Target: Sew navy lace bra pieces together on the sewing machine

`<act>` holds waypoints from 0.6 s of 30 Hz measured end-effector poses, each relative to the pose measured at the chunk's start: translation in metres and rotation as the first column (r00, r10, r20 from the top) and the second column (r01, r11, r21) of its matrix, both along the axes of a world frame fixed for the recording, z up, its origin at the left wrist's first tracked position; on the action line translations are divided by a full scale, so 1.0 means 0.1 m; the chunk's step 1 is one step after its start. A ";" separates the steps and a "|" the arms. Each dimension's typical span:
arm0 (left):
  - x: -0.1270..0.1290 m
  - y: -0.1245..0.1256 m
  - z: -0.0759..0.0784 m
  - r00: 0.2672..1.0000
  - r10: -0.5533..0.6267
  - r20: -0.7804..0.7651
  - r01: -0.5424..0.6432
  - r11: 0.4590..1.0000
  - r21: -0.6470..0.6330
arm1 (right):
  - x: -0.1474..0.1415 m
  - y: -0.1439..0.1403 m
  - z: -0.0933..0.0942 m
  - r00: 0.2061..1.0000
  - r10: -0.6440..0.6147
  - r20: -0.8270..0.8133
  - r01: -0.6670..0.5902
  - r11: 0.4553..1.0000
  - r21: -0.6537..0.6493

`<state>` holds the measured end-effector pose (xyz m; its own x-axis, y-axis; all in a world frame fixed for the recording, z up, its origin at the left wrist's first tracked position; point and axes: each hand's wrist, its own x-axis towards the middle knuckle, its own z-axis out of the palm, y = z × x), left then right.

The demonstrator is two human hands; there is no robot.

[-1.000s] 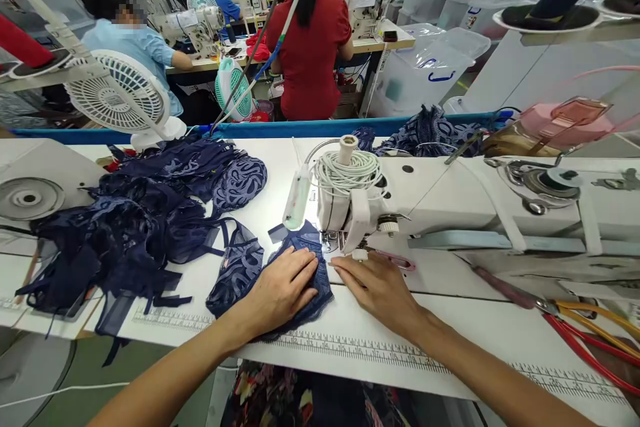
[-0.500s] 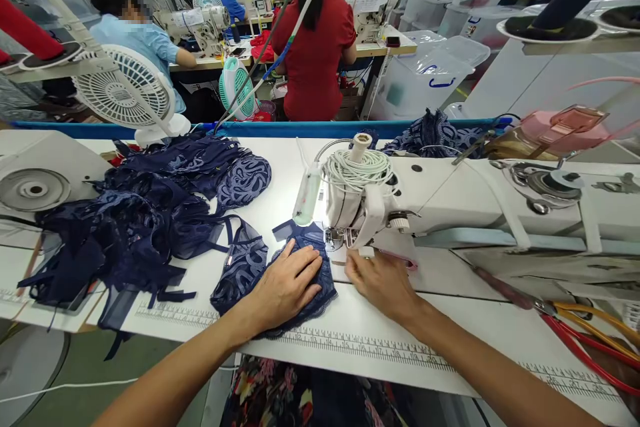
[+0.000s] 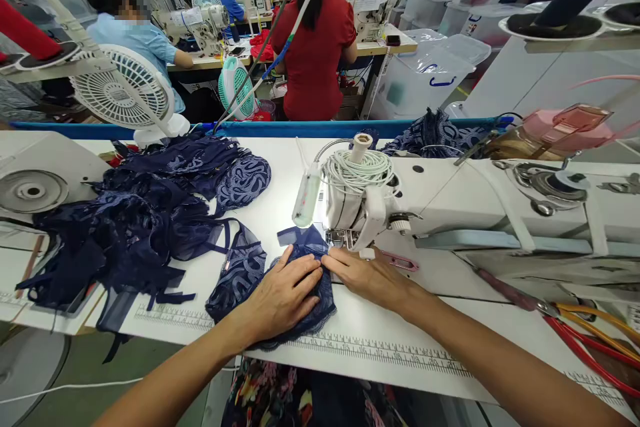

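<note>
A navy lace bra (image 3: 324, 307) lies on the white sewing table, its sheer upper edge beside the presser foot (image 3: 343, 238) of the sewing machine (image 3: 445, 193). My left hand (image 3: 286, 288) rests flat on the near cup, fingers slightly spread. At the right edge of that cup, just in front of the presser foot, the fingertips of my right hand (image 3: 373, 278) are pressed together on the fabric; its thumb is mostly hidden. The second cup (image 3: 239, 273) lies to the left of my left hand.
A pile of navy bras (image 3: 150, 213) covers the table's left side. Scissors (image 3: 540, 307) with red and yellow handles lie at the right. A small fan (image 3: 123, 87) stands beyond the pile. A printed ruler (image 3: 380, 350) runs along the front edge. Co-workers sit ahead.
My right hand has moved left from beside the presser foot onto the cup's edge, uncovering a pink piece on the machine bed. My left hand and the bra have shifted slightly.
</note>
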<state>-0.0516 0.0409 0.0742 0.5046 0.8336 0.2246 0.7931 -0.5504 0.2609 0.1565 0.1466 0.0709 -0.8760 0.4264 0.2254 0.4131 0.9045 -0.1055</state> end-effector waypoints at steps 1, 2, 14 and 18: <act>0.00 0.00 -0.01 1.000 -0.001 0.004 0.001 1.000 -0.001 | 0.04 0.00 0.00 1.000 -0.007 0.014 0.007 1.000 0.016; 0.00 0.00 -0.02 1.000 -0.002 0.008 0.002 1.000 0.000 | 0.09 0.01 0.01 0.999 -0.008 0.032 0.007 0.999 0.035; 0.00 -0.01 -0.03 1.000 -0.002 0.002 0.002 1.000 0.001 | 0.07 -0.12 -0.01 0.988 -0.149 -0.049 0.150 0.989 0.017; 0.00 -0.01 -0.04 1.000 0.003 0.009 -0.003 1.000 0.008 | 0.02 -0.14 -0.02 0.989 -0.143 -0.041 0.145 0.989 0.037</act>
<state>-0.0519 0.0399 0.0704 0.5000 0.8333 0.2357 0.7925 -0.5500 0.2635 0.1584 0.1328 0.0686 -0.7968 0.5374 0.2763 0.5355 0.8398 -0.0891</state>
